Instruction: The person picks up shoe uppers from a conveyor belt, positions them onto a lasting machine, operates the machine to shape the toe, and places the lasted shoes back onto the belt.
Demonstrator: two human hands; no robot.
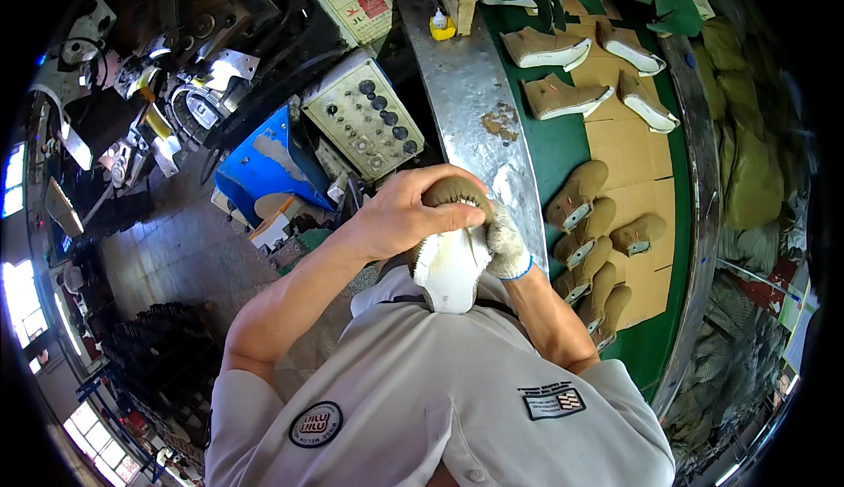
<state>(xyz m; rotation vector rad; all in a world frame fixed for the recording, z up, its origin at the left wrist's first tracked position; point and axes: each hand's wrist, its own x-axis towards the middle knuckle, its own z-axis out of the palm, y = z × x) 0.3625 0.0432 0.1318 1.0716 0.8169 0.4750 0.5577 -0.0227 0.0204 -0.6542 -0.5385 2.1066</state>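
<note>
I hold a tan shoe upper on its last (451,258) against my chest, with its white underside facing up. My left hand (406,214), bare, wraps over the toe end from the left. My right hand (506,243), in a white knit glove with a blue cuff, grips the shoe's right side. Both hands are closed on the same shoe. Its heel end rests near my grey shirt.
A conveyor with a green belt (563,146) and cardboard sheets runs on the right, carrying several tan shoe uppers (591,241) and soled shoes (549,47). A metal rail (470,83) borders it. Control boxes (365,116) and machinery stand at the left, with a blue bin (264,157).
</note>
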